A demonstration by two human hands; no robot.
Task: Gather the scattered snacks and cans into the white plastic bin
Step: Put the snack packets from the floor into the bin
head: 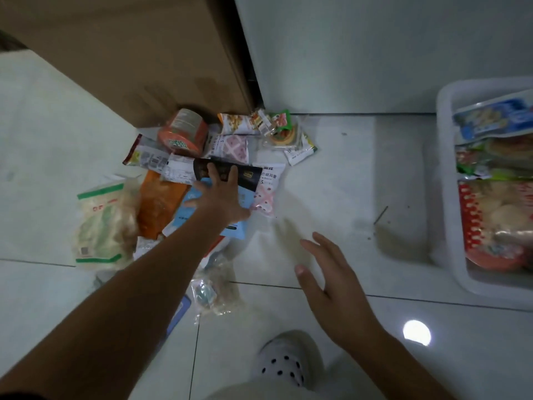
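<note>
Head view looks down on a tiled floor (331, 168), where the loose snacks lie heaped in the centre left of the frame against the foot of a cardboard box (129, 53). That corner has likely kept them from spreading further. The left hand (220, 197) reaches into the heap with its fingers (212, 170) splayed flat across a black packet (248, 176) and a blue packet (235, 230) beneath it. Nothing is visibly pinched or curled round, so I judge it is pressing down to pin or rake the flat wrappers together before closing on them. The right hand (331, 281) hovers over bare floor at lower centre, fingers released and holding nothing. It sits between the heap and the white plastic bin (445, 168) at the right edge, a sensible place to receive or help scoop a handful. An orange can (183, 132) lies on its side at the top of the heap, and a pale bag with green bands (101, 223) and an orange packet (155, 203) lie to the left. A pink-patterned packet (264, 197) lies just right of the left hand. The bin already holds several packets, among them a red-edged packet (496, 220), so the job looks partly done. Slippery overlapping wrappers may slide apart when lifted. The can would probably roll if nudged.
</note>
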